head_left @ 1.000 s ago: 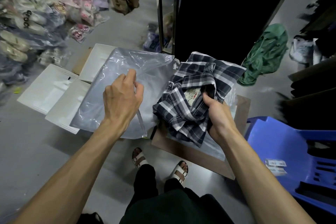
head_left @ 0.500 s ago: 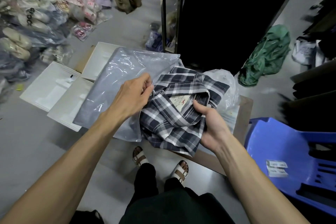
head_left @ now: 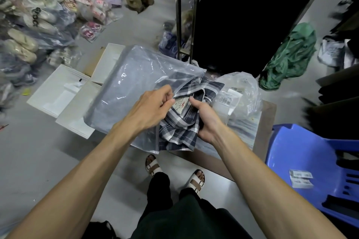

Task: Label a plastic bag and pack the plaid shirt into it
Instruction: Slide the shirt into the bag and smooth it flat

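head view: the left hand point(head_left: 150, 105) pinches the mouth edge of the plastic bag point(head_left: 124, 91) between thumb and curled fingers, just beside the shirt's neck tag; the right hand point(head_left: 206, 117) grips the folded plaid shirt point(head_left: 180, 122), thumb on top by the collar, fingers underneath; the shirt's far end sits inside the bag opening, beyond both sets of fingertips

Even, fairly dim overhead light falls on the scene, casting soft shadows. White glare streaks the plastic bag point(head_left: 132, 83). Around the bag the centre is sharp; far from it, the edges bend with wide-angle distortion and smear into blur.
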